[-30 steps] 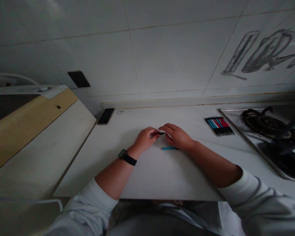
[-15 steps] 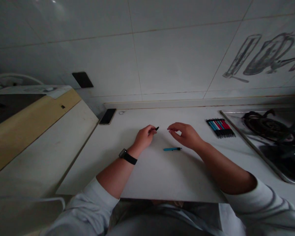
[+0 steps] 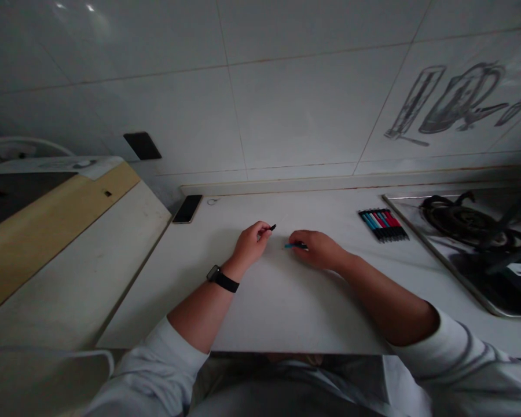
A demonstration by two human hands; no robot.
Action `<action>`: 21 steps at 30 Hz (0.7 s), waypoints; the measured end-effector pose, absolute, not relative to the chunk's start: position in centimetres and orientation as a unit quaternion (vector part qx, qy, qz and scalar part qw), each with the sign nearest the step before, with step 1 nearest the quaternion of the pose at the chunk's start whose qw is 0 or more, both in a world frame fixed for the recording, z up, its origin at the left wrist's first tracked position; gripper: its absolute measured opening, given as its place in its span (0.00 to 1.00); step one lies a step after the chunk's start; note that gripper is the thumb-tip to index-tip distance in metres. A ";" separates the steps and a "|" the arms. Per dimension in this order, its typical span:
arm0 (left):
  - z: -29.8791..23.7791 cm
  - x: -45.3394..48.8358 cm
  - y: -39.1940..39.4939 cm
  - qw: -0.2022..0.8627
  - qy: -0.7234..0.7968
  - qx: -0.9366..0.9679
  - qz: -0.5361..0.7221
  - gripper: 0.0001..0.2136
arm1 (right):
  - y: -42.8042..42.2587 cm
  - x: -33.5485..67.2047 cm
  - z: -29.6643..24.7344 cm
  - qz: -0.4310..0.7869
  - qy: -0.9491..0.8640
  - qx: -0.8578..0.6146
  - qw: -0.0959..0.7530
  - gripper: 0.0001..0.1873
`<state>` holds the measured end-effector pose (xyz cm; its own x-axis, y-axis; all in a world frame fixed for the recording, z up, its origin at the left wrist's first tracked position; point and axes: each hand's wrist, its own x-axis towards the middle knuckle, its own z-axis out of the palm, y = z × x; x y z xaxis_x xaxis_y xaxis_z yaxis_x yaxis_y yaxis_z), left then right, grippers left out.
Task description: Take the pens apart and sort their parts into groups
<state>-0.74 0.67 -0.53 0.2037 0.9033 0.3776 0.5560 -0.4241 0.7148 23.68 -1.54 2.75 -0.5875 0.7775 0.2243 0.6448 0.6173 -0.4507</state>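
Over the white countertop (image 3: 286,313), my left hand (image 3: 248,244) is closed in a pinch on a small black piece (image 3: 273,227), possibly a pen part; most of it is hidden by the fingers. To its right, my right hand (image 3: 320,249) has its fingers closed around a blue pen (image 3: 289,245). The pen's blue end points left out of the fingers, and its dark section is partly covered by the hand. A small gap separates the two hands.
Several pens (image 3: 382,225) lie side by side to the right, beside the gas stove (image 3: 464,220). At the back left are a phone (image 3: 188,208) and a small ring-like item (image 3: 212,201). A tiled wall (image 3: 295,116) closes off the back, and a white cabinet-like box (image 3: 82,249) stands left.
My right hand has come down and taken hold of the blue pen, which lay on the countertop before. My left hand still pinches the black piece. The view has shifted slightly.
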 end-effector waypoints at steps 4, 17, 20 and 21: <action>-0.7 -0.7 0.8 0.208 0.480 0.751 0.403 0.04 | -0.5 24.3 2.1 0.114 -0.795 -0.465 0.373 0.07; -0.7 -0.7 0.8 0.205 0.465 0.762 0.402 0.05 | 0.1 24.9 1.8 0.041 -0.787 -0.456 0.414 0.09; -0.8 -0.8 0.8 0.201 0.464 0.766 0.397 0.05 | 0.0 24.9 1.8 0.041 -0.789 -0.455 0.411 0.09; -0.9 -0.8 0.8 0.200 0.463 0.767 0.396 0.05 | 0.0 24.9 1.8 0.041 -0.790 -0.455 0.409 0.10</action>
